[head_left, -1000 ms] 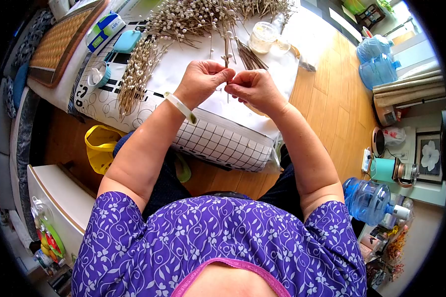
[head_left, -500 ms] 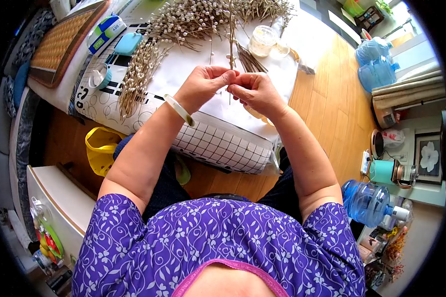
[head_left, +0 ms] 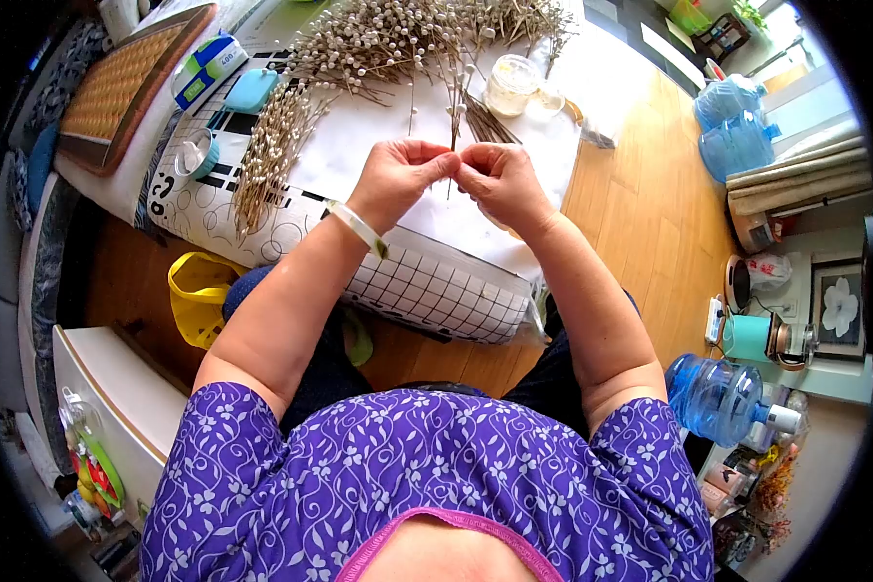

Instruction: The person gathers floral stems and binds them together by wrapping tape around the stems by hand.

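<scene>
Over the white paper, my left hand (head_left: 398, 182) and my right hand (head_left: 504, 184) meet at their fingertips. Both pinch a thin brown twig with white buds (head_left: 454, 114), which points away from me, its lower end showing below the fingers. Just beyond the hands lies a bunch of bare brown stems (head_left: 490, 124). An open jar (head_left: 511, 85) with pale contents stands behind it. To the left is a bundle of white-budded twigs (head_left: 272, 155); a larger heap of budded twigs (head_left: 369, 44) covers the far side of the table.
On the table's left are a light-blue case (head_left: 252, 89), a tissue pack (head_left: 210, 70) and a small blue-rimmed container (head_left: 197, 153). A yellow bag (head_left: 199, 296) sits on the floor at left. Large blue water bottles (head_left: 718, 396) stand at right.
My hands have shifted slightly with the twig, and my right fingers have drawn up closer beside my left fingertips. The things on the table stay where they were.
</scene>
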Available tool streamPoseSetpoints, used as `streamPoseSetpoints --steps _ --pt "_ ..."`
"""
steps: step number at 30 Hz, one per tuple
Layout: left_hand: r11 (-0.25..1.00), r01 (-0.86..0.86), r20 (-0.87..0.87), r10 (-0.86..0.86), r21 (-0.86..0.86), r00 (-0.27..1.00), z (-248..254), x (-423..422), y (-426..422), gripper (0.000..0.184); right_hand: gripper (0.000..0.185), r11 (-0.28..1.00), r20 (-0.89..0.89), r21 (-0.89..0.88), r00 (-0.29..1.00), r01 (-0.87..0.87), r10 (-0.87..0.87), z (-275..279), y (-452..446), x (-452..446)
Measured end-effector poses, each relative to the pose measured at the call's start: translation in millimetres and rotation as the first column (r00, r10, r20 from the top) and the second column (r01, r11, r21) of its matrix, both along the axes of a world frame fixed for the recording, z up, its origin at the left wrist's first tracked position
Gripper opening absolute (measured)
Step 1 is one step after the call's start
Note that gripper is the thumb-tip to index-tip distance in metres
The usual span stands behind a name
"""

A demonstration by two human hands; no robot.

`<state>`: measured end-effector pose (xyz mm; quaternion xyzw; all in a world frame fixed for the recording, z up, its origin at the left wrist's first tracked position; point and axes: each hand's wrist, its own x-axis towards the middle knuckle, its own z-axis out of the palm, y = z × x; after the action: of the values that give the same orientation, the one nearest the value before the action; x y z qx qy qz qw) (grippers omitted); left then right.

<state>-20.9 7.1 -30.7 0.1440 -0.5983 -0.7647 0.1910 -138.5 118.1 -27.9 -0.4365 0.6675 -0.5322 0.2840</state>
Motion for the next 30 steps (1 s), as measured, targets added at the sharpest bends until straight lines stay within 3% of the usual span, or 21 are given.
streamPoseSetpoints --steps 5,8,9,13,15,19,23,30 --pt "0.996 -0.025 0.101 0.016 0.084 0.995 -1.9 0.0 -3.5 0.016 0.016 0.999 -0.002 0.029 0.999 -0.034 0.034 2.9 4.2 3.9" --pt "0.991 -0.049 0.079 0.059 -0.126 0.995 -6.3 -3.7 -7.3 0.014 0.015 0.993 0.045 0.098 0.997 -0.063 0.059 10.1 7.4 1.2" --pt "0.99 -0.05 0.078 0.061 -0.13 0.995 -6.6 -3.9 -7.2 0.014 0.014 0.982 0.045 0.17 0.996 -0.079 0.073 12.0 7.9 -0.1" --pt "0.99 -0.07 0.088 0.081 -0.121 0.993 -3.1 -5.2 -7.1 0.016 0.016 0.967 0.156 0.192 0.978 -0.167 0.138 19.2 17.1 -12.7" --pt "0.986 -0.073 0.115 0.091 -0.15 0.989 1.0 -3.4 -6.0 0.016 0.019 0.914 0.148 0.309 0.962 -0.264 0.228 18.1 19.6 -22.1" --pt "0.986 -0.016 0.113 0.035 -0.167 0.993 6.4 -1.1 3.9 0.015 0.025 0.999 0.232 0.044 0.973 -0.029 0.018 22.3 12.8 -19.5" --pt "0.99 0.017 0.106 -0.002 -0.138 0.994 12.8 -1.2 12.9 0.013 0.016 0.993 0.426 -0.116 0.904 0.034 0.019 13.0 -0.3 -10.7" --pt "0.993 0.069 0.12 -0.057 -0.098 0.991 13.3 0.8 4.9 0.018 0.013 0.974 0.401 -0.192 0.915 0.122 -0.035 10.9 -3.6 -2.1"
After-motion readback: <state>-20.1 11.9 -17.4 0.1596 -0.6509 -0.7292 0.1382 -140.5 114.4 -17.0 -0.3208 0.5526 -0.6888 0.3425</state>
